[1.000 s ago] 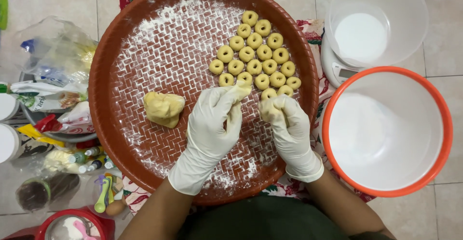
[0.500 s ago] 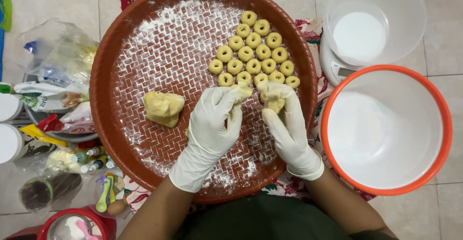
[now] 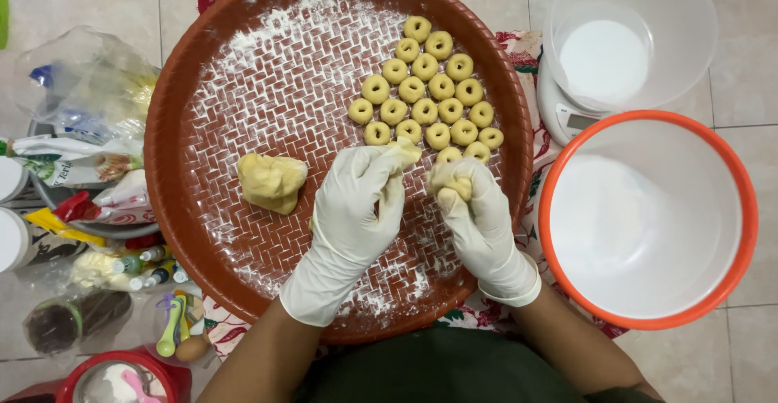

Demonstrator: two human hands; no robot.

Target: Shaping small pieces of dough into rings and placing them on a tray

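Observation:
Both my hands wear white gloves and hover over a round red woven tray dusted with flour. My left hand pinches a piece of yellow dough at its fingertips. My right hand is closed around a small lump of dough. The two hands are a little apart. Several small dough rings lie in rows on the tray's far right side, just beyond my fingers. A larger lump of yellow dough rests on the tray to the left of my left hand.
An orange-rimmed white bowl stands at the right. Behind it a clear bowl with white powder sits on a kitchen scale. Plastic bags, small bottles and jars crowd the floor at the left. A patterned cloth lies under the tray.
My hands have drawn slightly apart, splitting the dough between them. The right hand has curled tighter around its lump. The tray and the rings have not moved.

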